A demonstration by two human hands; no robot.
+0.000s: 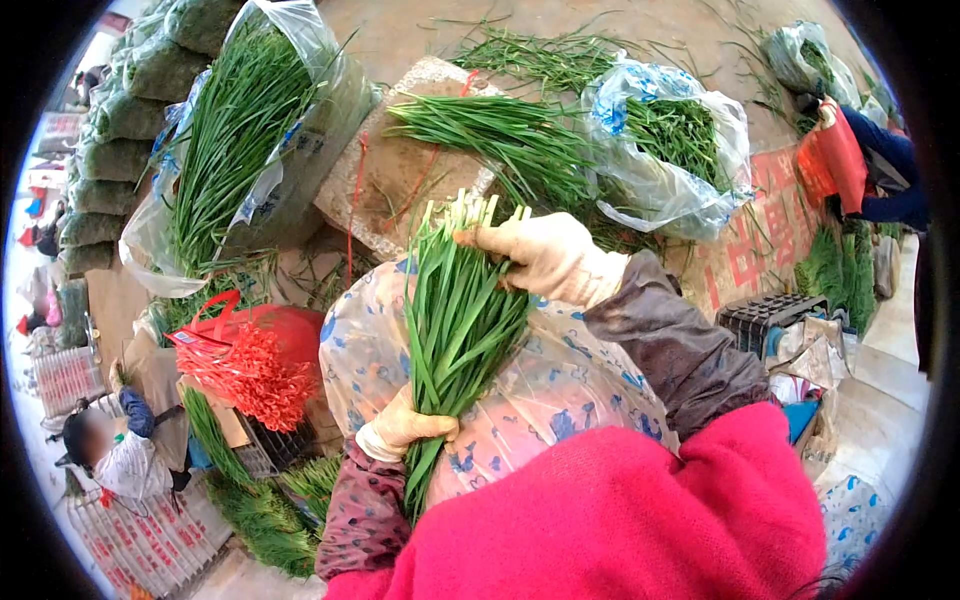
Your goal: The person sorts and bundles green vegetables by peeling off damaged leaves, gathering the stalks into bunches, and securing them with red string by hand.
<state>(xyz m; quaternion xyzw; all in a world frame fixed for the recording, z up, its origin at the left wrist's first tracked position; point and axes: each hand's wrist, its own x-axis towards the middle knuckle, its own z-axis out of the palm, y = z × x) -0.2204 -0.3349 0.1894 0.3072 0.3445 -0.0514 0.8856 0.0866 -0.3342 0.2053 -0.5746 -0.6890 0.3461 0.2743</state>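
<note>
A bunch of garlic chives [462, 330] lies across my lap, its pale cut ends pointing away from me. My left hand [408, 425], in a pale glove, is wrapped round the leafy lower part. At the cut end my right hand [550, 255], gloved too, grips the bunch from the right side, thumb over the stems. Under the bunch, a clear plastic apron with blue patterns [570, 380] covers my lap. Just beyond, more chives [500, 135] lie loose on a worn board [350, 190] with red ties on it.
Plastic bags of chives stand at the left [245, 130] and right [665, 140]. A red bag [300, 340] with red ties [245, 375] sits left of my knees. A black crate [765, 320] is at the right. Another person [130, 450] sits at the far left.
</note>
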